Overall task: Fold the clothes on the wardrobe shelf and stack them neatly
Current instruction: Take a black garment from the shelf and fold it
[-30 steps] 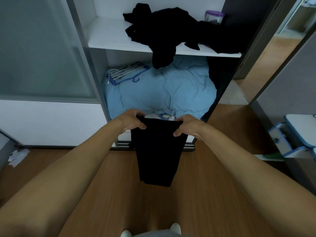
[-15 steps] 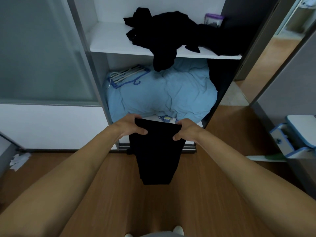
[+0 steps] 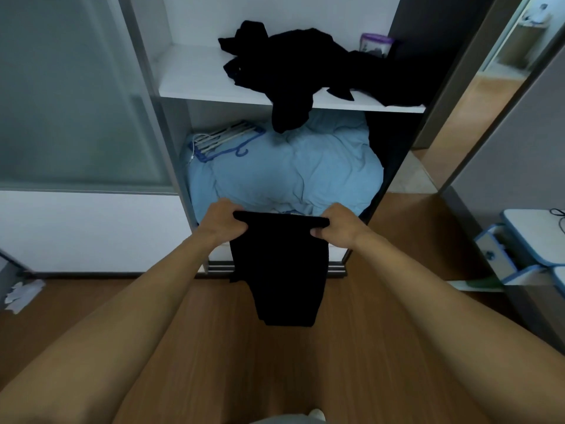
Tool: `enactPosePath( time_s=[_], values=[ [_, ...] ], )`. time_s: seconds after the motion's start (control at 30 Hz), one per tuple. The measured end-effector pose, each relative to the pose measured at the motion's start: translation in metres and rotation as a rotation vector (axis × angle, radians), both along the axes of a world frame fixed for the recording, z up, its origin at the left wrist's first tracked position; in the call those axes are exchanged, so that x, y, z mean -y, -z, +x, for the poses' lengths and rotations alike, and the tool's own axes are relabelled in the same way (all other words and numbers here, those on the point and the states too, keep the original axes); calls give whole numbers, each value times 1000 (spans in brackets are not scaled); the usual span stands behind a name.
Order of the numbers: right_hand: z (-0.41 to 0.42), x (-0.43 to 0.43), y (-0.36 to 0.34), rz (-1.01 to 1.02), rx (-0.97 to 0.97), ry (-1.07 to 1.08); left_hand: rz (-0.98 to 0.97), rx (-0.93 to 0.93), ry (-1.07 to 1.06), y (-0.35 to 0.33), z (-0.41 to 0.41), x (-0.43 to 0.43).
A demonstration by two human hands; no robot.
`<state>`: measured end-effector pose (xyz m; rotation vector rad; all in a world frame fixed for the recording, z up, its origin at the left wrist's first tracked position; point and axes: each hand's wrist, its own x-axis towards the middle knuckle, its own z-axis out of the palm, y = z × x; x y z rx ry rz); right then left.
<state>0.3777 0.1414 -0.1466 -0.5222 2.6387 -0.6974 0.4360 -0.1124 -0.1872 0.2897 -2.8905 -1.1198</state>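
A black garment (image 3: 282,270) hangs in front of me, folded lengthwise, its lower end dangling over the wooden floor. My left hand (image 3: 221,223) grips its top left corner and my right hand (image 3: 339,226) grips the top right corner, holding the upper edge stretched flat. On the white wardrobe shelf (image 3: 195,78) above lies a heap of black clothes (image 3: 305,65), crumpled, with one piece drooping over the shelf's front edge.
Under the shelf a light blue duvet (image 3: 290,169) fills the compartment, with blue and white hangers (image 3: 223,140) on it. A frosted sliding door (image 3: 76,96) stands at left. A clear pouch (image 3: 376,45) sits at the shelf's back right. An open drawer unit (image 3: 519,255) is at right.
Both hands have lifted the black garment slightly toward the wardrobe and pulled its top edge straighter; the view has tilted a little.
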Motion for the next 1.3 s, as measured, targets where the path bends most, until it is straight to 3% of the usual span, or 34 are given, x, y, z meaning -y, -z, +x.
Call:
enactPosePath(
  time_s=[0.1, 0.17, 0.3, 0.47, 0.63, 0.9, 1.07, 1.17, 1.3],
  values=[
    [1, -8, -9, -224, 137, 22, 546, -14, -88, 5, 10, 9],
    [1, -14, -14, -314, 209, 49, 800, 20, -10, 11, 21, 12],
    [2, -19, -15, -513, 286, 129, 643, 115, 4, 17, 22, -1],
    [10, -31, 4, -987, 392, 377, 719, -85, -95, 6, 8, -33],
    [35, -44, 58, -738, 425, 335, 803, -110, -81, -5, 6, -49],
    [43, -7, 46, -1076, 713, 378, 495, -237, -255, -18, 14, -15],
    [43, 3, 43, -1181, 849, 440, 225, -326, -597, 11, 46, 1],
    [39, 3, 44, -1247, 878, 434, 330, -100, -564, 33, 73, -2],
    [38, 9, 40, -1285, 961, 414, 666, 128, -230, 39, 90, -13]
  ],
)
